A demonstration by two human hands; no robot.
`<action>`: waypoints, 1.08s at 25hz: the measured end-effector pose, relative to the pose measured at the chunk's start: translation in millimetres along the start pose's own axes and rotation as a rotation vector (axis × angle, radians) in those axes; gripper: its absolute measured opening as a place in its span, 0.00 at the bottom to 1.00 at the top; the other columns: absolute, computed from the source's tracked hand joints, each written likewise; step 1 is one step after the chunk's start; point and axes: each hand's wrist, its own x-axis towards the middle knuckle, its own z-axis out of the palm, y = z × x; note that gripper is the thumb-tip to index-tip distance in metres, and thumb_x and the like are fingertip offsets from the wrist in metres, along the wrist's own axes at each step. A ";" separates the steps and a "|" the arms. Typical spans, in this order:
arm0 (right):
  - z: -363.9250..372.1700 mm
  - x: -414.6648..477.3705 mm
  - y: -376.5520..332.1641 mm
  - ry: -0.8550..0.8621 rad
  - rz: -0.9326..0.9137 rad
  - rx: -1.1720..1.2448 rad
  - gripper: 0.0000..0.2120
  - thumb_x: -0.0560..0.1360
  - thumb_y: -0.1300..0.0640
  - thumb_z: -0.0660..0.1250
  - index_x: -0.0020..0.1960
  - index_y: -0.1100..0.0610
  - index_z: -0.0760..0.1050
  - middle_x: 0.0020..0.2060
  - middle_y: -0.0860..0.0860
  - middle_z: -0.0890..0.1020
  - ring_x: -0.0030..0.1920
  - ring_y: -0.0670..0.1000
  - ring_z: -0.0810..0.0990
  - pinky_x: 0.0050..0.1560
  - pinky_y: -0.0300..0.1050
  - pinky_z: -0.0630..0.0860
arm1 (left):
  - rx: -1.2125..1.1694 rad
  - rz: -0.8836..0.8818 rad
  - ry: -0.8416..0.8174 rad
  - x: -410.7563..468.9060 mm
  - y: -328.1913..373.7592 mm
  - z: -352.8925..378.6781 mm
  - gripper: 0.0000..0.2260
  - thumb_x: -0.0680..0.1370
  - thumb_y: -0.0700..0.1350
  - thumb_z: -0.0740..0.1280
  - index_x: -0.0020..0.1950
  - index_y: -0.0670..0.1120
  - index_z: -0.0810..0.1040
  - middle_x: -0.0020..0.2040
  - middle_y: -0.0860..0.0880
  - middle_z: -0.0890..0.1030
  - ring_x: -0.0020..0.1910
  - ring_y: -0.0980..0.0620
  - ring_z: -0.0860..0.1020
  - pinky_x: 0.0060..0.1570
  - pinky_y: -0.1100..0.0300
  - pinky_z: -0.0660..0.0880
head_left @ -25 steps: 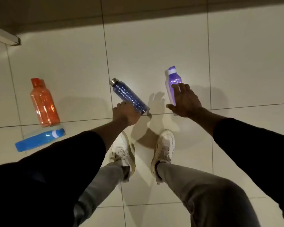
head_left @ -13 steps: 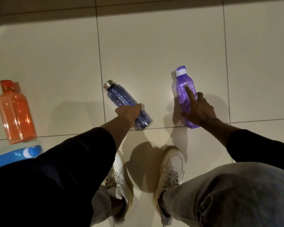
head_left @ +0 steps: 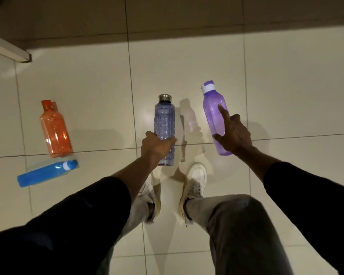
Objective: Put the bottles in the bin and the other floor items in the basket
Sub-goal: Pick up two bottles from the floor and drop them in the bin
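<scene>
Two bottles are getting held right now, one per hand. Left hand [head_left: 157, 144] is wrapping shut around the lower half of the ribbed blue bottle [head_left: 164, 124], steel cap pointing away from the person. Right hand [head_left: 233, 133] is gripping the purple bottle [head_left: 214, 116], just right of the blue one, thumb on one side, index finger lying stretched along the front, the other fingers curling behind.

Using the ribbed blue bottle as the landmark: the orange bottle [head_left: 55, 129] is lying on the floor [head_left: 87, 86] well to its left, and the light blue bottle [head_left: 45, 173] is lying just below the orange one, almost touching its base. Beyond and to the right it's all bare tile, lots of room. A pale ledge corner [head_left: 14, 51] is poking in far up-left, with a shadowed strip running along the top. White sneakers [head_left: 195, 181] are sitting right under the held bottles.

Compared with half a second ago, both bottles are sitting straighter, caps pointing away, and they look lifted off the tiles, casting shadows between them. The view is also pulling back, so the whole light blue bottle and the ledge are showing again.
</scene>
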 end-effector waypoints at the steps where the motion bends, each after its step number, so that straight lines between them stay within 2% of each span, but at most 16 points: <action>1: -21.9 -22.5 -6.0 0.009 0.009 0.029 0.51 0.74 0.47 0.77 0.84 0.40 0.45 0.59 0.60 0.71 0.43 0.59 0.74 0.43 0.51 0.74 | 0.022 0.038 0.023 -26.5 6.9 -13.3 0.31 0.67 0.61 0.82 0.60 0.47 0.73 0.52 0.51 0.82 0.42 0.52 0.82 0.35 0.60 0.76; 6: -141.6 -155.6 -40.4 0.074 0.022 0.138 0.48 0.74 0.45 0.76 0.83 0.39 0.49 0.63 0.57 0.72 0.52 0.61 0.80 0.44 0.49 0.74 | -0.017 0.181 0.012 -178.2 55.6 -98.6 0.30 0.67 0.61 0.82 0.59 0.51 0.72 0.49 0.55 0.81 0.43 0.58 0.80 0.40 0.59 0.76; 8: -179.3 -201.7 -55.9 0.109 0.002 0.138 0.47 0.75 0.44 0.76 0.84 0.40 0.50 0.63 0.56 0.72 0.53 0.60 0.80 0.44 0.48 0.74 | -0.064 0.205 0.014 -231.5 72.4 -130.7 0.32 0.66 0.63 0.83 0.60 0.51 0.72 0.49 0.57 0.81 0.45 0.57 0.81 0.46 0.57 0.79; 10: -213.0 -243.4 -70.3 0.128 -0.041 0.151 0.47 0.75 0.42 0.75 0.84 0.39 0.49 0.63 0.55 0.72 0.54 0.58 0.80 0.45 0.50 0.79 | -0.119 0.220 0.022 -277.3 84.7 -157.6 0.34 0.65 0.64 0.83 0.61 0.50 0.73 0.51 0.55 0.82 0.47 0.54 0.82 0.49 0.56 0.80; 14: -270.8 -300.2 -103.8 0.158 -0.111 0.177 0.45 0.76 0.40 0.74 0.83 0.38 0.48 0.66 0.53 0.71 0.58 0.56 0.79 0.48 0.52 0.80 | -0.198 0.222 0.096 -353.0 92.2 -210.5 0.39 0.64 0.67 0.83 0.65 0.48 0.75 0.53 0.53 0.83 0.49 0.52 0.83 0.46 0.58 0.78; 17: -287.8 -319.5 -129.7 0.157 -0.179 0.178 0.45 0.76 0.39 0.73 0.83 0.39 0.49 0.68 0.53 0.71 0.59 0.58 0.80 0.46 0.49 0.77 | -0.227 0.240 0.185 -390.6 77.2 -241.1 0.39 0.64 0.67 0.82 0.66 0.48 0.75 0.53 0.53 0.82 0.49 0.51 0.83 0.46 0.57 0.77; 20: -295.2 -327.0 -155.8 0.138 -0.255 0.166 0.44 0.76 0.38 0.73 0.83 0.40 0.51 0.68 0.54 0.70 0.58 0.59 0.80 0.45 0.46 0.72 | -0.265 0.205 0.268 -420.8 49.2 -258.3 0.39 0.66 0.65 0.82 0.67 0.47 0.74 0.53 0.52 0.82 0.49 0.50 0.83 0.52 0.53 0.81; 22: -297.6 -330.0 -174.6 0.101 -0.337 0.145 0.43 0.76 0.37 0.72 0.83 0.39 0.51 0.68 0.53 0.70 0.58 0.59 0.80 0.46 0.47 0.73 | -0.420 0.117 0.309 -439.4 26.2 -265.4 0.39 0.64 0.64 0.84 0.66 0.47 0.75 0.56 0.50 0.83 0.49 0.51 0.83 0.54 0.52 0.81; 24: -299.6 -333.3 -194.9 0.077 -0.423 0.107 0.41 0.76 0.36 0.70 0.82 0.37 0.52 0.67 0.50 0.69 0.55 0.58 0.81 0.45 0.47 0.73 | -0.587 0.032 0.351 -456.5 -0.7 -276.3 0.38 0.62 0.63 0.86 0.64 0.48 0.76 0.57 0.48 0.83 0.49 0.53 0.83 0.50 0.54 0.81; 25: -300.8 -335.9 -203.8 0.065 -0.447 0.090 0.41 0.76 0.35 0.69 0.82 0.37 0.52 0.67 0.49 0.69 0.54 0.58 0.81 0.44 0.48 0.74 | -0.624 0.012 0.378 -465.0 -15.1 -281.6 0.38 0.61 0.62 0.86 0.64 0.48 0.76 0.57 0.48 0.84 0.49 0.53 0.83 0.48 0.56 0.81; 27: -297.9 -345.1 -220.6 0.051 -0.520 0.059 0.40 0.76 0.32 0.67 0.81 0.36 0.53 0.65 0.48 0.70 0.52 0.56 0.82 0.43 0.48 0.76 | -0.640 -0.003 0.434 -480.4 -49.7 -294.4 0.39 0.61 0.61 0.86 0.65 0.47 0.76 0.56 0.48 0.84 0.50 0.50 0.83 0.52 0.52 0.82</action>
